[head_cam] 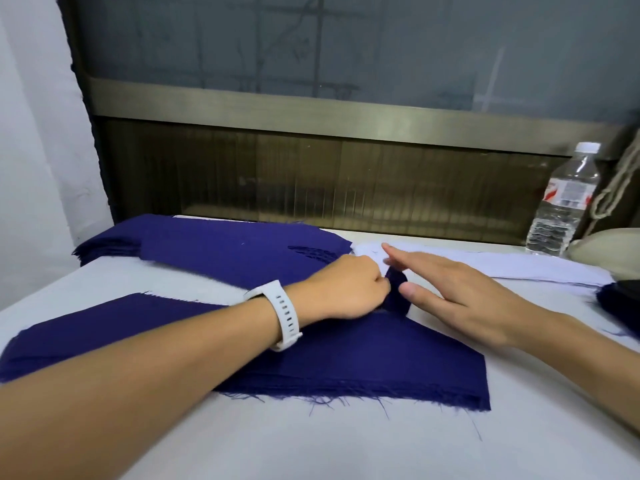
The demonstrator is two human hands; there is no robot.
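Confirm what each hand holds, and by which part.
The left hand pinches the near navy cloth piece at its lifted far corner. The right hand is flat and open, thumb beside that corner, gripping nothing.

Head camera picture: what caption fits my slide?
Left hand pinches a fold of navy cloth on a white table, open right hand beside it.

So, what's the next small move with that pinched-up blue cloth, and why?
Probably peel the top piece back: the left hand pinches a raised corner of the near cloth stack, and the open right hand beside it could steady the rest.
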